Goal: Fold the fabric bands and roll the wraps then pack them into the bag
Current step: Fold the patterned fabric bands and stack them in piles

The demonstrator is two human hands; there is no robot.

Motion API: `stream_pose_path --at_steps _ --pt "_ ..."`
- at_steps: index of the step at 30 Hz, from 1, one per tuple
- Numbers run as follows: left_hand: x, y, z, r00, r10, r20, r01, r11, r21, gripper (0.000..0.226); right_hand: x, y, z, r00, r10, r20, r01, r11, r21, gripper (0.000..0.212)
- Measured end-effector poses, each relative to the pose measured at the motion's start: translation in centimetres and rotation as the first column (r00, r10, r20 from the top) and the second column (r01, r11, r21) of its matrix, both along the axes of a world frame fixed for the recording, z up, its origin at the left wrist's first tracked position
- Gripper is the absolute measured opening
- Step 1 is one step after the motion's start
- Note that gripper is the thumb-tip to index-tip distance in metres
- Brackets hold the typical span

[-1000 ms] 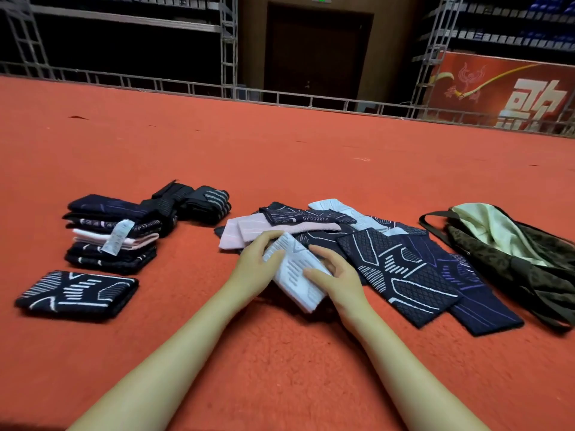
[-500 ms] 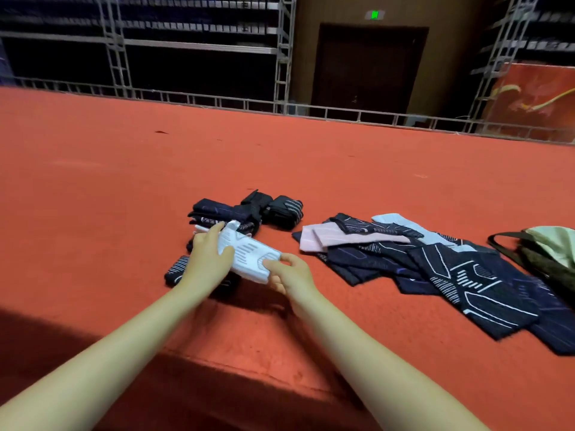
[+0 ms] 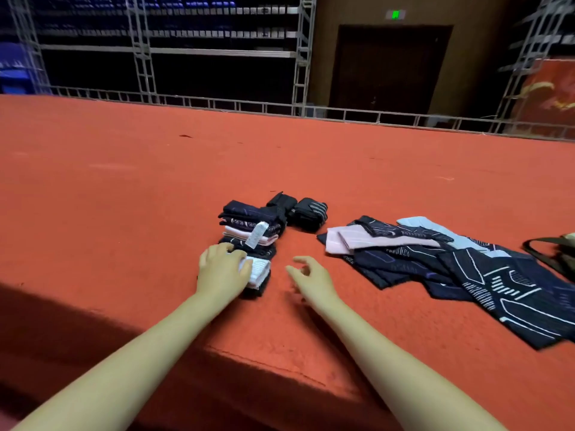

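A folded white band (image 3: 259, 270) lies on top of a folded dark band (image 3: 259, 289) on the red carpet. My left hand (image 3: 221, 269) rests flat on the white band, covering its left part. My right hand (image 3: 311, 276) hovers just right of it, fingers apart and empty. Behind them stands a stack of folded bands (image 3: 249, 233) with a white tag. Two rolled black wraps (image 3: 306, 213) sit behind the stack. Unfolded bands (image 3: 451, 269), dark patterned, pink and light blue, are spread out to the right. The bag (image 3: 557, 255) shows only at the right edge.
The red carpeted platform (image 3: 155, 197) has its front edge and corner near my forearms, with a drop below. A metal rail (image 3: 280, 108) runs along the far edge. Scaffolding, a dark door and a red banner stand beyond.
Both hands carried the folded white band left from the spread-out pile and set it on the dark folded band. My right hand has let go and drawn back.
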State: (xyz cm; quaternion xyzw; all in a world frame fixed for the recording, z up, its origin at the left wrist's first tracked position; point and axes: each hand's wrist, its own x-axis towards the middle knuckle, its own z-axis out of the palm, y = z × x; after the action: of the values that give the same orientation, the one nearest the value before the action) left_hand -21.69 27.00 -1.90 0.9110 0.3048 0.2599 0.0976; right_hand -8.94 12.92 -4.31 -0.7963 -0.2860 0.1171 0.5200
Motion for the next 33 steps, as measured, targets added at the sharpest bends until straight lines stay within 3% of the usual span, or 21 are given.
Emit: stream_pose_path --at_steps 6,11,13,17,22,24,26,29,33 --pt "5.0 -7.1 0.4 0.929 -0.349 0.127 0.366 0.918 -0.152 0.026 6.7 -12.6 0.7 0.914 -0.281 0.293 0.308 0.95 -0.051 0.025" --pt "10.7 -14.2 -0.7 0.846 -0.51 0.156 0.533 0.805 -0.26 0.029 11.1 -23.1 0.4 0.687 -0.395 0.609 0.61 0.77 -0.188 0.031" --pt "12.8 -17.0 -1.2 0.82 -0.549 0.164 0.572 0.77 -0.284 0.03 12.4 -26.6 -0.3 0.658 -0.37 0.656 0.664 0.696 -0.273 0.038" --pt "17.0 -21.7 -2.6 0.789 -0.591 0.168 0.612 0.73 -0.304 0.033 14.1 -29.3 -1.2 0.714 -0.316 0.625 0.613 0.713 -0.339 0.034" --pt "21.4 -25.9 -3.5 0.757 -0.612 0.23 0.653 0.727 -0.212 0.037 14.9 -28.9 -1.2 0.641 -0.343 0.686 0.665 0.694 -0.275 0.024" --pt "22.2 -26.4 -3.6 0.729 -0.631 0.265 0.679 0.716 -0.164 0.04 15.0 -29.1 -1.2 0.604 -0.375 0.704 0.662 0.727 -0.182 0.02" --pt "22.2 -25.8 -3.7 0.688 -0.65 0.324 0.709 0.697 -0.108 0.045 14.8 -29.3 -1.1 0.573 -0.357 0.738 0.594 0.801 -0.074 0.02" --pt "22.0 -24.0 -3.1 0.634 -0.692 0.346 0.734 0.679 0.013 0.057 13.9 -29.1 -0.5 0.598 -0.27 0.755 0.399 0.917 0.012 0.023" --pt "22.4 -21.7 -1.9 0.608 -0.731 0.308 0.749 0.658 0.082 0.05 12.6 -28.2 0.7 0.66 -0.253 0.707 0.249 0.962 0.112 0.021"
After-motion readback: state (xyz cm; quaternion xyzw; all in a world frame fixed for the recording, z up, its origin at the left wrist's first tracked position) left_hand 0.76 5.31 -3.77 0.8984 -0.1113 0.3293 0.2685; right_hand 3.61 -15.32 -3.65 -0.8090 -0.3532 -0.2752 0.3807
